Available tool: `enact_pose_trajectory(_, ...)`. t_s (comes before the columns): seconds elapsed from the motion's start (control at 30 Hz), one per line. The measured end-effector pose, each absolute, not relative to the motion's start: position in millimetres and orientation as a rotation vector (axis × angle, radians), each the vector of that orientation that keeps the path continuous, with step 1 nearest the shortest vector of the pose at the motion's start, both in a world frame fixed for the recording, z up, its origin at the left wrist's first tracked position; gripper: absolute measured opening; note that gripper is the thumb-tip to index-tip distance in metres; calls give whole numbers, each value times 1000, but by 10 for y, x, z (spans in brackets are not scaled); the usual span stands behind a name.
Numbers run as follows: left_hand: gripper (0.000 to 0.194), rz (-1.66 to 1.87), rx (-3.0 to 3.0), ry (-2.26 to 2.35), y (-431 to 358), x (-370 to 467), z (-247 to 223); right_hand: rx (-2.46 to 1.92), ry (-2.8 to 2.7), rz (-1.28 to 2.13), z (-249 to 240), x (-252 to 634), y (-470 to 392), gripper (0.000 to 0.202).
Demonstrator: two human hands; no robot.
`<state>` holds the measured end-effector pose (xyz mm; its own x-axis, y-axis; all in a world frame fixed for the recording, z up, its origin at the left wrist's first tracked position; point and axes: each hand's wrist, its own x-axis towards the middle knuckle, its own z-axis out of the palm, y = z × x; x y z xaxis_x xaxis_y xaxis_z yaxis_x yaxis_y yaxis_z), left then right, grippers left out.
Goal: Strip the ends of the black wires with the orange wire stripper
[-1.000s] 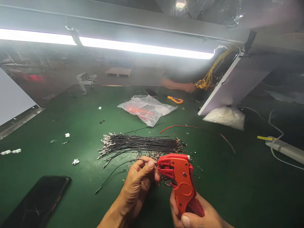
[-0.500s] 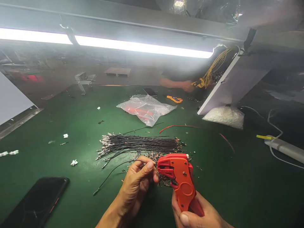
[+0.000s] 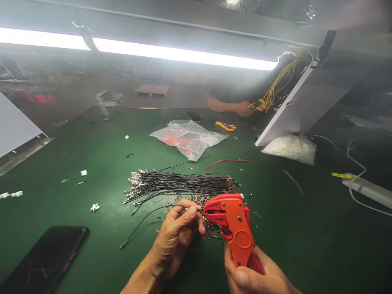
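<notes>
Above the flat green tabletop (image 3: 92, 249), the left hand (image 3: 175, 233) pinches 1 thin black wire (image 3: 142, 221); the right hand (image 3: 254, 281) clasps 1 red-and-orange pistol-shaped tool (image 3: 240, 230).

Left hand (image 3: 179, 228): bare, slender fingers, fine creases in the skin
Left thumb (image 3: 187, 217): rounded tip, nail trimmed short
Left wrist (image 3: 155, 258): bare, narrower than the hand, lightly creased
Left forearm (image 3: 139, 275): uncovered as far as the lower edge of view
Right hand (image 3: 260, 279): bare, smooth across the back
Right thumb (image 3: 245, 277): broad, blunt tip, nail showing
</notes>
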<state>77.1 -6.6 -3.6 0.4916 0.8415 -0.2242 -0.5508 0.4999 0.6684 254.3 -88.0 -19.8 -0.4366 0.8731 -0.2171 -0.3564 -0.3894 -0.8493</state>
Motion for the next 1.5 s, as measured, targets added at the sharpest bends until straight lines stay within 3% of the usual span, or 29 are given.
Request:
enact_pose_trajectory(0.6, 29, 952, 646, 794, -95, 844, 46, -1014, -794, 2006, -13, 2577, -891, 50)
enact_pose_trajectory(1.1, 31, 996, 707, 841, -91, 841, 139, -837, -871, 2004, -102, 2538, -873, 48)
enact_pose_trajectory(1.5, 31, 931, 623, 762, -113, 800, 149, -997, -901, 1978, -38, 2528, -888, 47)
